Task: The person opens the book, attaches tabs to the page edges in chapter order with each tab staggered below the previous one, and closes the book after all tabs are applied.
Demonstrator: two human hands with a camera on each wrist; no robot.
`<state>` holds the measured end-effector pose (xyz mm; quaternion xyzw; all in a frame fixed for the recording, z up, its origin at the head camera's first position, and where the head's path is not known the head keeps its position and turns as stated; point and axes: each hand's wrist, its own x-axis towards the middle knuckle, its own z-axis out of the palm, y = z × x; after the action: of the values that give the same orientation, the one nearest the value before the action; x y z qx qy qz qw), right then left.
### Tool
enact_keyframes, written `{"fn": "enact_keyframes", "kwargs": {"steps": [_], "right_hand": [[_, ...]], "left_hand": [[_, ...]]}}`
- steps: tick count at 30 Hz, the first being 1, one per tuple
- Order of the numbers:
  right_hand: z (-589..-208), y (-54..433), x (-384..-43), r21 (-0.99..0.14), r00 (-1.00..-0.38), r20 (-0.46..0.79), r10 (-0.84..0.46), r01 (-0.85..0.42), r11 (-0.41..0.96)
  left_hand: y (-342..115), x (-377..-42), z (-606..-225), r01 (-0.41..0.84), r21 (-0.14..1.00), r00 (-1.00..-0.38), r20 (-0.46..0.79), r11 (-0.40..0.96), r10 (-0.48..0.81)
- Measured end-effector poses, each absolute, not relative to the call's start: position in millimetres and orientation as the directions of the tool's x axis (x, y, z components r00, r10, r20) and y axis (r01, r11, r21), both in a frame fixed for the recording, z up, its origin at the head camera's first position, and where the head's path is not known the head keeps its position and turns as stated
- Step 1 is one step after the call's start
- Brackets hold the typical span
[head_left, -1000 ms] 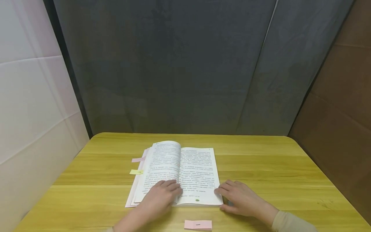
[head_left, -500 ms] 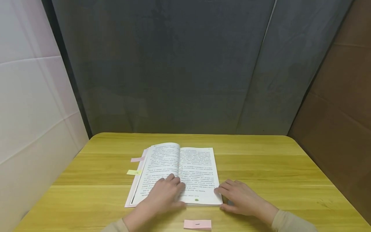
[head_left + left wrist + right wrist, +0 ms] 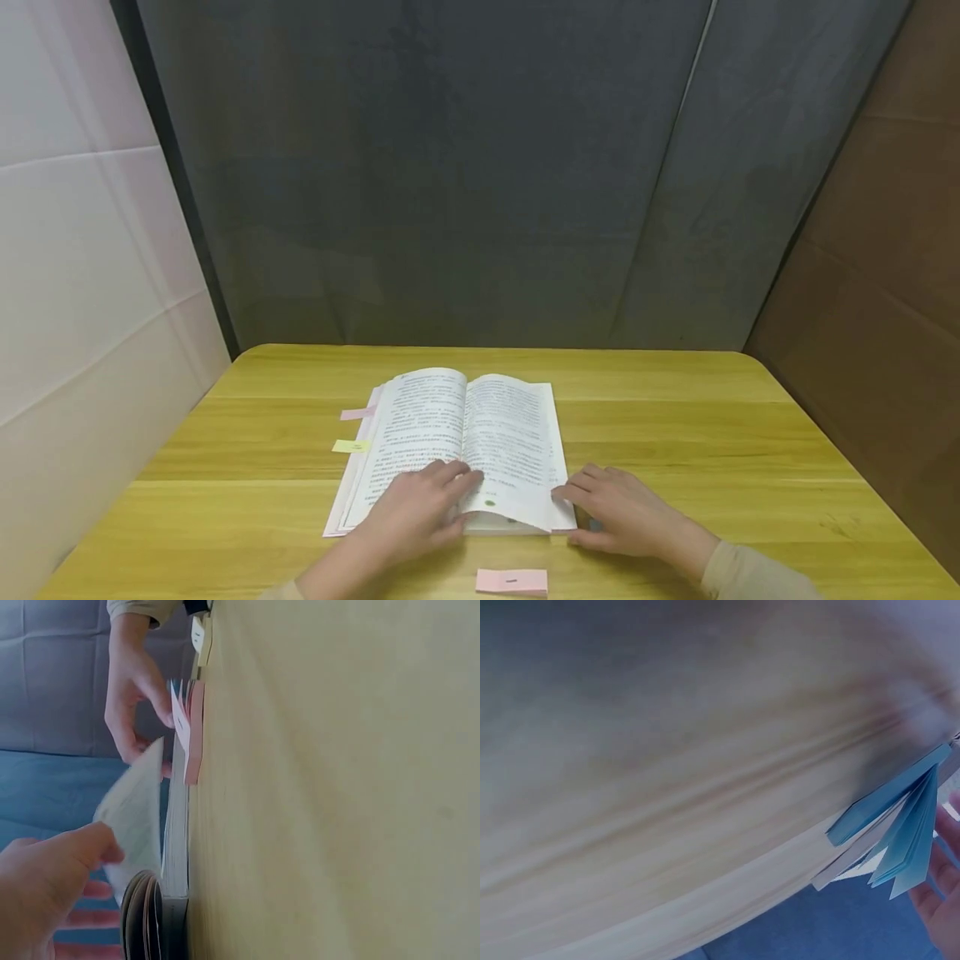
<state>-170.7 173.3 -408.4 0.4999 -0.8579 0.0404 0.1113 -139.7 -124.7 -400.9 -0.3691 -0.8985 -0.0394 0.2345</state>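
An open book with printed pages lies on the table. Its right-hand page bows upward, its lower corner off the leaves beneath; in the left wrist view this page stands up steeply. My left hand lies over the book's lower middle, fingers spread toward the gutter and fingertips at the raised page. My right hand rests at the lower right corner, fingertips on the book's edge and thumb on the table side. A pink sticky-note pad lies before the book.
A pink tab and a yellow tab stick out from the book's left edge. In the right wrist view, a small pad with fanned bluish leaves shows. A grey screen stands behind the wooden table.
The right-hand page, flat half a second ago, has lifted and bowed to the left. The left hand has drawn back slightly leftward. The right hand stays nearly where it was.
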Motion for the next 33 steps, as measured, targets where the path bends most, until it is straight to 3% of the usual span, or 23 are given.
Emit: {"fn": "enact_keyframes", "kwargs": {"steps": [4, 10, 33], "right_hand": [[-408, 172, -168, 0.036, -0.48, 0.229, -0.847, -0.865, 0.5], [-409, 171, -166, 0.042, -0.48, 0.231, -0.847, -0.864, 0.501], [-407, 171, -166, 0.037, -0.495, 0.21, -0.843, -0.858, 0.513]], "left_hand": [[-126, -132, -399, 0.701, -0.133, -0.556, 0.513, 0.7, 0.654], [-131, -128, -393, 0.71, -0.131, -0.529, 0.549, 0.692, 0.646], [-157, -131, -403, 0.545, -0.172, -0.695, 0.455, 0.821, 0.557]]}}
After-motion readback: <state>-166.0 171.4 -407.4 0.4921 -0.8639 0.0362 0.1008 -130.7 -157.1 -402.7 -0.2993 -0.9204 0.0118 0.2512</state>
